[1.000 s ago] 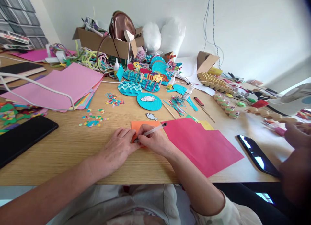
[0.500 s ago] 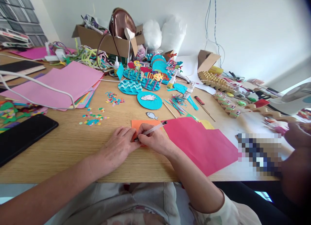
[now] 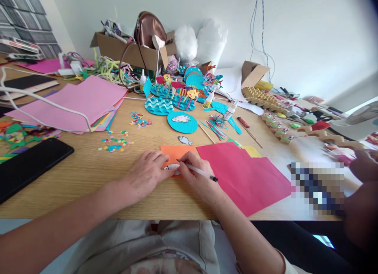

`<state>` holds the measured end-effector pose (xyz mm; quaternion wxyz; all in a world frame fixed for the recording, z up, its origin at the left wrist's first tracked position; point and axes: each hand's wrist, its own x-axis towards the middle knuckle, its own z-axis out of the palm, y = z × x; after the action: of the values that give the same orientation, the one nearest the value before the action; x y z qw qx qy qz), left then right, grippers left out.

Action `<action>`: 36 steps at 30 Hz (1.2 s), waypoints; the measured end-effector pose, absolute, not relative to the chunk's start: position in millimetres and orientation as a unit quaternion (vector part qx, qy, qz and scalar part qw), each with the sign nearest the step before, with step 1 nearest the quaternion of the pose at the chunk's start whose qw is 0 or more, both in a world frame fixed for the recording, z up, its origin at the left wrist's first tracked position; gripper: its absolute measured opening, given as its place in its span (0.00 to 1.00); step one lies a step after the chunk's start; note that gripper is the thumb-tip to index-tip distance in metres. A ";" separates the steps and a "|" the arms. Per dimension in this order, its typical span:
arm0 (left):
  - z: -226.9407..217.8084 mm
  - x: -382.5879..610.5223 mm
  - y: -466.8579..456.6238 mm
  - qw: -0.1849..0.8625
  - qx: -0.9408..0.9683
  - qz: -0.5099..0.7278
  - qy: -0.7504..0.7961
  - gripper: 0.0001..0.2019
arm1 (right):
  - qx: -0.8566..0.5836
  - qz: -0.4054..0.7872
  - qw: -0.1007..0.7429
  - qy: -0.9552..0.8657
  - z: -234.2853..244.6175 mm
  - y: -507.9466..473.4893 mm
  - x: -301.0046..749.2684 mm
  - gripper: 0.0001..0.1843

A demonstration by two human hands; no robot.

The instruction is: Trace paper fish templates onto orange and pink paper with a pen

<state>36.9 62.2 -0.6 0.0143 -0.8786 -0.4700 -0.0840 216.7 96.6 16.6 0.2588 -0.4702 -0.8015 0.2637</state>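
My right hand (image 3: 196,175) grips a pen (image 3: 202,172) with a clear barrel, its tip above a paper fish cutout (image 3: 171,168). That white fish with dark outlines lies on an orange sheet of paper (image 3: 174,151), partly hidden by my fingers. With fingers stretched out, my left hand (image 3: 146,172) rests on the left edge of the orange sheet, its thumb against the fish. A second fish cutout (image 3: 184,140) lies just beyond the sheet. Red paper (image 3: 239,171) sits beside my right hand.
Confetti dots (image 3: 115,144) and a black phone (image 3: 35,167) are on the left. Ahead are a blue oval with a white fish (image 3: 182,122), glue bottles (image 3: 229,111) and decorated blue pieces (image 3: 159,105). Pink paper (image 3: 71,98) is stacked far left. Another person's hand (image 3: 362,167) is at the right edge.
My right hand has shifted slightly right and the pen has swung round, its rear end now pointing down to the right. The fish under my fingers shows more. My left hand's fingers have spread.
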 end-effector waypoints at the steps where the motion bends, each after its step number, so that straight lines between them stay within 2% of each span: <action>1: 2.4 36.8 66.5 0.007 -0.885 -0.086 -0.457 0.15 | -0.472 0.259 0.259 -0.802 16.2 96.3 216.8 0.04; 3: 7.8 35.9 77.7 -0.037 -0.907 -0.094 -0.409 0.14 | -0.473 0.259 0.261 -0.801 15.7 96.1 217.2 0.04; 6: 13.1 33.2 96.9 -0.162 -0.929 -0.113 -0.313 0.14 | -0.474 0.267 0.269 -0.795 13.7 96.6 217.7 0.04; 10: 14.0 29.7 112.5 -0.273 -0.905 -0.134 -0.298 0.16 | -0.477 0.310 0.280 -0.773 8.5 98.7 219.9 0.03; 16: 11.8 27.4 113.4 -0.277 -0.888 -0.143 -0.338 0.12 | -0.458 0.381 0.348 -0.724 16.1 94.1 231.7 0.03; 23: 13.6 27.6 113.9 -0.286 -0.896 -0.157 -0.302 0.13 | -0.380 0.387 0.237 -0.806 25.1 84.3 219.0 0.05; 36: 10.1 26.6 113.1 -0.287 -0.881 -0.158 -0.343 0.10 | -0.392 0.387 0.238 -0.800 10.0 87.7 207.4 0.05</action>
<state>26.6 113.1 10.1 -0.2867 -0.8805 -0.3430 -0.1577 207.4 87.7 10.0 0.2381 -0.3918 -0.8001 0.3868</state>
